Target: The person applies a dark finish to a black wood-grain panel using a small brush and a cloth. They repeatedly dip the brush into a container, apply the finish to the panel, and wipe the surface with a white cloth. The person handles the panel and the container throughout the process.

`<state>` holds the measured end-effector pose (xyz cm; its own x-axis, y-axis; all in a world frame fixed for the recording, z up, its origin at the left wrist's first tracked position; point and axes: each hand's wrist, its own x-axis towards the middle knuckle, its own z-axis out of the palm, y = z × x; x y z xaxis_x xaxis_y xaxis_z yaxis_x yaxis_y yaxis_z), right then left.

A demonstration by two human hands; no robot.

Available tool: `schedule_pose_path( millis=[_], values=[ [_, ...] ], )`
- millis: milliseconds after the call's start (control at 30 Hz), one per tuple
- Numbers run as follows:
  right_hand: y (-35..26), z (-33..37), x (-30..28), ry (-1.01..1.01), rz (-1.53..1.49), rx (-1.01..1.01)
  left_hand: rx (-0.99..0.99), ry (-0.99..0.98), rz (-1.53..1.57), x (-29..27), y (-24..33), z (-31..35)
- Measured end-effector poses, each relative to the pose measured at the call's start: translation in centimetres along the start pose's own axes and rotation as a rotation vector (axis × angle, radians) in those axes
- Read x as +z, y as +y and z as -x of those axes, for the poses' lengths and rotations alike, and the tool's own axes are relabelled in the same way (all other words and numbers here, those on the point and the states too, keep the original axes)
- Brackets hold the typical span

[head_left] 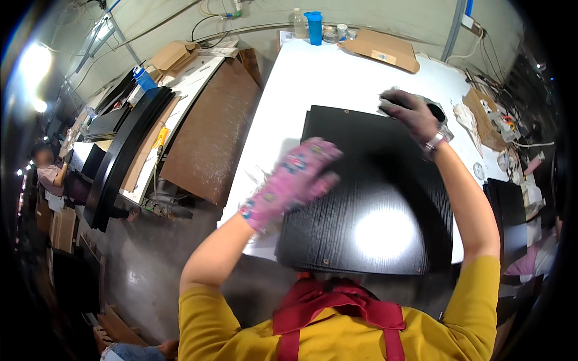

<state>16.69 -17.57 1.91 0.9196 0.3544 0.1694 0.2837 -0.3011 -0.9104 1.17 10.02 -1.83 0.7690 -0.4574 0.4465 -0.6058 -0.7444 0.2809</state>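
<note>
A stack of black wood-grain panels [355, 180] lies on the white table, with small holes near its edges and a bright glare on its lower half. My left hand [298, 174], in a pink flowered glove, is over the stack's left edge. Its fingers are stretched out and hold nothing. Beyond the stack's far right corner is my right hand [412, 114], in a dark, stained glove. Its fingers curl round something greyish that is blurred and mostly hidden. Right beside it sits a black round thing [436, 112] in crumpled clear plastic.
The white table [274, 102] carries a flattened cardboard box [382, 49], a blue bottle [313, 28] and, at right, an open carton [484, 120] of small items. Left stands another bench with black boards [129, 144] and a yellow-handled tool [161, 138]. A co-worker [51, 174] stands far left.
</note>
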Motion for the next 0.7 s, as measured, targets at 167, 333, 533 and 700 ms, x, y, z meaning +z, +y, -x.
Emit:
schedule_pose_path(
  millis=[167,333,533,700],
  values=[
    [1.6,-10.7,9.2,-0.107,0.264,0.009,0.091,-0.252,-0.134,2.8,1.4,0.0],
    [2.4,-13.7,13.7,-0.206,0.348,0.098,0.043,-0.235,-0.066,3.0,1.2,0.4],
    [3.7,-14.1,12.2,-0.261,0.337,0.15,0.037,-0.245,-0.053,3.3,1.3,0.0],
    [6.4,-11.4,5.8,-0.231,0.351,0.122,0.01,-0.294,-0.133,2.7,2.0,-0.5]
  ],
)
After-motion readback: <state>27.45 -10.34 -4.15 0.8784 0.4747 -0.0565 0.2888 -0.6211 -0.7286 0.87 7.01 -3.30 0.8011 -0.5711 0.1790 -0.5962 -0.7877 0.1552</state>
